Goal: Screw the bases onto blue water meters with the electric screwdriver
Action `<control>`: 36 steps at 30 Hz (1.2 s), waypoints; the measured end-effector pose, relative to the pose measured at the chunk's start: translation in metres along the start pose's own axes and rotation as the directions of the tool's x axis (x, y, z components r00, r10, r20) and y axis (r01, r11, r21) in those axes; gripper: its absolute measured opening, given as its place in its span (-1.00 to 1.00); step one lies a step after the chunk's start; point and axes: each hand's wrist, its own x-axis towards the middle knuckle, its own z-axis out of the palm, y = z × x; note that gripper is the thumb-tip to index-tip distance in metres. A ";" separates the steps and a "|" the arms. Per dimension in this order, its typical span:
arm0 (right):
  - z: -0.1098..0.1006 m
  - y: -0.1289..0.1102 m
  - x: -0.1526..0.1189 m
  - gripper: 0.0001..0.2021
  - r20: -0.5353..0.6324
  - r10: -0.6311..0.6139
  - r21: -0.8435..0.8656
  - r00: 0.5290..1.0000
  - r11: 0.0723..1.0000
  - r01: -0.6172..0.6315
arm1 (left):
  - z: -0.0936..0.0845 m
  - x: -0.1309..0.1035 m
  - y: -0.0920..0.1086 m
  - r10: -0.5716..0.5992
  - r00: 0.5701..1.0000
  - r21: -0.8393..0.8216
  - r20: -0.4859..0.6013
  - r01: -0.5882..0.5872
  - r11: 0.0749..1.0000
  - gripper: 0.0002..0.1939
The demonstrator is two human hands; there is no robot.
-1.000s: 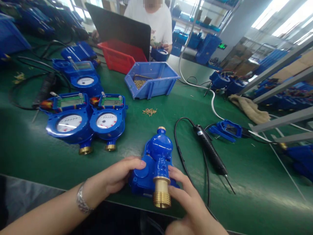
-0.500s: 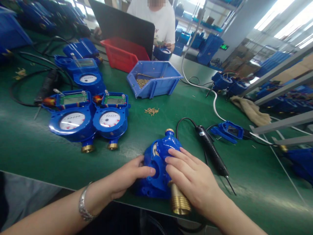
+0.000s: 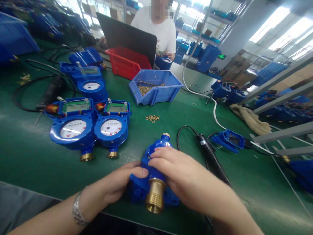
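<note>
A blue water meter (image 3: pixel 156 176) with brass threaded ends lies at the table's front edge, its wide threaded end toward me. My left hand (image 3: pixel 124 179) grips its left side, thumb on the blue casing. Over the top and right side of the body lies my right hand (image 3: pixel 173 166), fingers curved round it. The meter's dial is not visible. To the right of the meter lies a black electric screwdriver (image 3: pixel 211 156), partly behind my right forearm. Beyond the meter is a small pile of brass screws (image 3: pixel 153 118) on the green table (image 3: pixel 132 130).
Two open water meters (image 3: pixel 111 127) with displays stand at left, another behind them. A blue bin (image 3: pixel 156 93) holds screws; a red bin (image 3: pixel 124 67) and a dark panel (image 3: pixel 129 36) stand behind. A second screwdriver (image 3: pixel 52 88) lies left. A person (image 3: pixel 156 32) sits opposite, holding a meter.
The water meter has turned between my hands, its wide brass end swinging left. My right hand has moved left over the body. The camera view has tilted slightly upward.
</note>
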 end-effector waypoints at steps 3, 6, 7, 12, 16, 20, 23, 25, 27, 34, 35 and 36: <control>-0.015 0.053 0.023 -0.70 -0.028 0.286 0.256 0.958 0.928 -0.270 | -0.002 -0.003 -0.001 0.010 1.000 -0.037 0.011 -0.010 0.999 -0.51; 0.002 0.116 0.055 -0.83 -0.171 0.650 0.150 0.741 0.760 -0.632 | -0.003 -0.005 -0.002 0.044 0.999 -0.033 -0.020 -0.045 0.998 -0.46; 0.012 0.134 0.065 -0.85 -0.167 0.674 0.119 0.720 0.738 -0.664 | -0.002 -0.006 -0.002 0.057 0.998 -0.027 -0.031 -0.058 0.998 -0.45; 0.044 0.174 0.102 -0.79 -0.085 0.669 -0.035 0.739 0.739 -0.673 | 0.000 -0.005 -0.004 0.101 0.994 -0.015 -0.047 -0.101 0.995 -0.40; 0.041 0.173 0.122 -0.83 0.020 0.673 -0.124 0.740 0.736 -0.666 | 0.000 -0.004 -0.004 0.094 0.995 -0.030 -0.040 -0.096 0.995 -0.36; 0.040 0.173 0.135 -0.83 0.085 0.710 -0.099 0.699 0.704 -0.703 | -0.001 -0.005 -0.004 0.075 0.996 -0.017 -0.054 -0.076 0.997 -0.33; 0.043 0.176 0.134 -0.84 0.089 0.734 0.022 0.673 0.674 -0.738 | -0.003 -0.005 -0.005 0.076 0.995 -0.014 -0.058 -0.077 0.997 -0.34; 0.044 0.180 0.126 -0.86 0.091 0.753 0.156 0.652 0.636 -0.756 | -0.003 -0.005 -0.005 0.076 0.996 -0.011 -0.055 -0.077 0.997 -0.36; 0.044 0.184 0.115 -0.87 0.094 0.773 0.327 0.627 0.571 -0.753 | -0.002 -0.005 -0.004 0.078 0.996 -0.001 -0.052 -0.078 0.997 -0.37; 0.043 0.178 0.076 -0.93 0.070 0.823 0.887 0.564 0.208 -0.413 | -0.004 -0.005 -0.007 0.085 0.996 -0.007 -0.036 -0.085 0.996 -0.41; 0.043 0.173 0.070 -0.93 0.071 0.824 0.924 0.562 0.157 -0.348 | -0.005 -0.005 -0.007 0.085 0.996 -0.008 -0.038 -0.086 0.996 -0.41; 0.043 0.166 0.063 -0.94 0.078 0.821 0.951 0.565 0.108 -0.289 | -0.005 -0.005 -0.008 0.086 0.995 -0.006 -0.041 -0.086 0.996 -0.41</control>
